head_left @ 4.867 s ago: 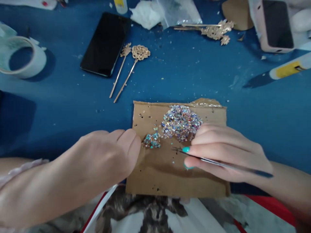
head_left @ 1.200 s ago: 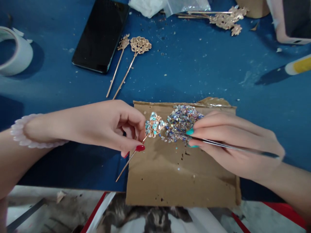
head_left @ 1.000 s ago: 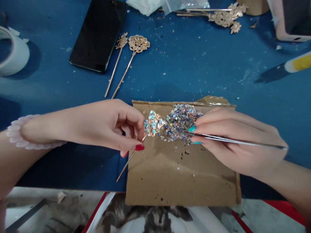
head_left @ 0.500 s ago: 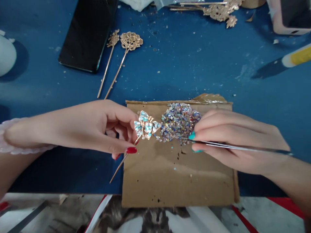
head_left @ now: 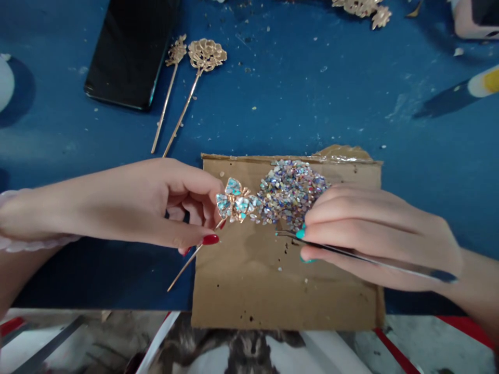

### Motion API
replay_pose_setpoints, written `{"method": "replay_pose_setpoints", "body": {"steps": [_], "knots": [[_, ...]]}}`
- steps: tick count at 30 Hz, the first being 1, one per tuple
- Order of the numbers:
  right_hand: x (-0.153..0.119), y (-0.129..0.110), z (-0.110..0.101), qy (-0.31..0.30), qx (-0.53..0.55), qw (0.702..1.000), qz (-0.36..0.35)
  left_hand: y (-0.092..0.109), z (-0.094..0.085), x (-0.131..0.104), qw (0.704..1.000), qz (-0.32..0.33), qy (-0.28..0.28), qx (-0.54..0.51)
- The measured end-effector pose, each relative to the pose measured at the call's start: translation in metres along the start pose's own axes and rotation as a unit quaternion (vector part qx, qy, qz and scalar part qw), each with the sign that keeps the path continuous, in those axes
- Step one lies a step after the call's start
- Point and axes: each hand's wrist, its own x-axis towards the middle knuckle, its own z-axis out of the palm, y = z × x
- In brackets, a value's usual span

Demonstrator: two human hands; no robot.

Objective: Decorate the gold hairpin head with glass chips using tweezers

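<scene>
1. No brand, label or writing can be read anywhere in view.
2. Your left hand (head_left: 132,202) is closed in a pinch on the butterfly hairpin (head_left: 234,200). Its gold stem runs down-left past your red thumbnail, and the blue-stoned head sits over the left part of the cardboard sheet (head_left: 280,291).
3. Your right hand (head_left: 374,239) is closed around the tweezers (head_left: 351,254). Their tips point left, just below the pile of chips (head_left: 292,189). Whether they hold a chip is too small to tell.
4. The pile of chips lies on the upper middle of the cardboard sheet, touching the hairpin head on its right side. Your right fingers cover the pile's lower right edge.
5. Cut off: phone (head_left: 130,49) at the top edge, white object (head_left: 4,80) at the left edge, gold ornaments (head_left: 366,8) at the top, pink device (head_left: 473,21) in the top right corner, yellow-and-white tube (head_left: 485,83) at the right edge.
6. Two bare gold hairpins (head_left: 187,78) lie on the blue counter (head_left: 312,93) just right of the phone, well apart from your hands.
7. Loose specks are scattered over the counter and cardboard.
8. The bottom strip shows a printed fabric or picture (head_left: 241,348), blurred and hard to make out.
9. A pale bracelet (head_left: 23,241) sits on your left wrist, partly cut off.
</scene>
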Motion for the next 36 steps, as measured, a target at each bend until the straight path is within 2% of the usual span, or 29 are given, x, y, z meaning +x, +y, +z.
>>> {"method": "replay_pose_setpoints", "body": {"steps": [12,27,36], "knots": [[0.0014,-0.0009,-0.0023,-0.005,0.026,1.000,0.011,0.0026,0.0017,0.0000,0.999,-0.020,0.017,0.018],[-0.0008,-0.0046,-0.0020,0.012,-0.073,0.997,0.002,0.0015,0.0026,0.0007,0.999,0.012,0.038,0.018],[-0.0007,-0.0026,-0.0016,0.000,-0.051,0.999,-0.008,0.0010,0.0033,0.0018,0.999,0.010,0.033,0.033]]}}
